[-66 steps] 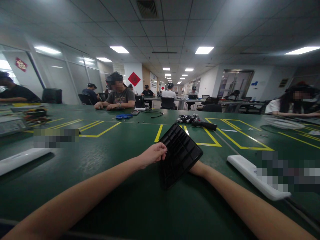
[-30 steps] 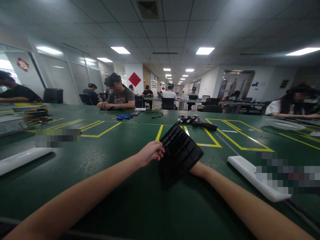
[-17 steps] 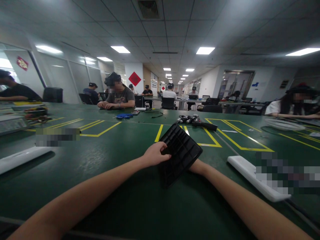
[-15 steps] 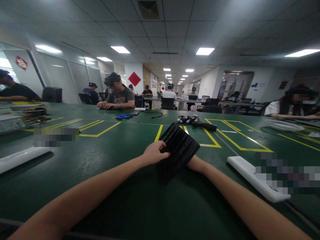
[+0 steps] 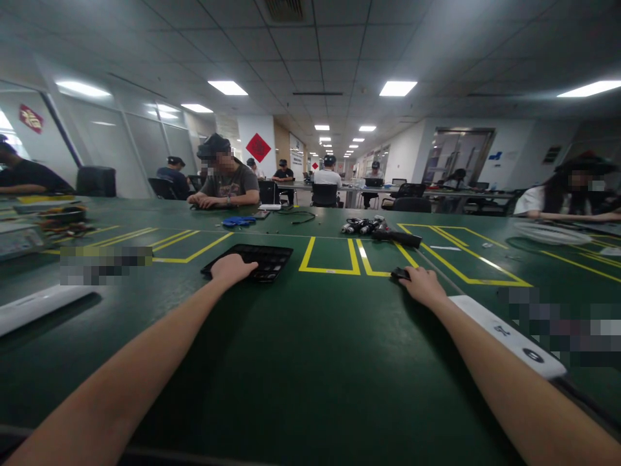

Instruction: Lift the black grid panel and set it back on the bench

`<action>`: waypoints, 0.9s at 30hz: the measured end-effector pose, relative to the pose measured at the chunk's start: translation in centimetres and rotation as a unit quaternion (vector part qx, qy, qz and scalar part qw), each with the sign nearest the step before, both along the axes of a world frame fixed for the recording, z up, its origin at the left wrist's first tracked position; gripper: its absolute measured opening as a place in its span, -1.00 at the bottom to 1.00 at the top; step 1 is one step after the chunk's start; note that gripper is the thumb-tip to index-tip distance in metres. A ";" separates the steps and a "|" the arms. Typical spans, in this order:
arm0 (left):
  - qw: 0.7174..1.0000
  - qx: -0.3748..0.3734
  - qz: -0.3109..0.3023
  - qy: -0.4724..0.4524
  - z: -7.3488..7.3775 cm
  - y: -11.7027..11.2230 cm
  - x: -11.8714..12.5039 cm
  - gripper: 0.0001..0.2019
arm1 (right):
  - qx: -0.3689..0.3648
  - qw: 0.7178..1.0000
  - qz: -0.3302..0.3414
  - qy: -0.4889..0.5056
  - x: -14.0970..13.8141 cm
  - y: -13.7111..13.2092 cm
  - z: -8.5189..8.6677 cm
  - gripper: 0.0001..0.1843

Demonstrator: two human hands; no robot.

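A black ribbed plastic tray (image 5: 262, 257) lies flat on the green table (image 5: 310, 349), left of centre. My left hand (image 5: 233, 267) rests on its near edge with the fingers curled over it. My right hand (image 5: 423, 286) is out to the right, beside a yellow taped rectangle (image 5: 331, 256). Its fingertips are closed on a small black object (image 5: 400, 274) that sits on the table.
A long white bar (image 5: 504, 333) lies just right of my right forearm, another white bar (image 5: 43, 304) at far left. A black tool with connectors (image 5: 383, 233), a blue item (image 5: 237, 222) and cables lie farther back. Several people sit around the table.
The tray was held up tilted in both hands at centre; it now lies flat to the left under my left hand. My right hand let go and moved right onto the small black object.
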State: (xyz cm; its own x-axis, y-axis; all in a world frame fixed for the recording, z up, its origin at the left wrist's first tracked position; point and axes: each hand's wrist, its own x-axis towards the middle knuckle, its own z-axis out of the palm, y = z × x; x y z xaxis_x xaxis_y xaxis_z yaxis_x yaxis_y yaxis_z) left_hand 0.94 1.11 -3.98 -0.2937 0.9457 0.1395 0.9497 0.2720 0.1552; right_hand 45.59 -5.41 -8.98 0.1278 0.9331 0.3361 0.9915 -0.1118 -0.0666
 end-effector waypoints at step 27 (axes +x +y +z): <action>0.910 0.189 -0.351 -0.118 -3.2 -5.6 10.2 -0.69 | -0.033 0.964 0.259 0.052 -8.1 -2.1 1.2 -0.42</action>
State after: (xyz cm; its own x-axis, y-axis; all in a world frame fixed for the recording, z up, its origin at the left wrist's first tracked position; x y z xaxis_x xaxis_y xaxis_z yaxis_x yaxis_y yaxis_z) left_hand 11.13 -4.52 -7.15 0.2989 0.8095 0.5053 0.7969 -0.5031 0.3345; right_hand 37.47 -7.47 -7.77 -0.3321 0.8996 0.2835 0.9034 0.3898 -0.1788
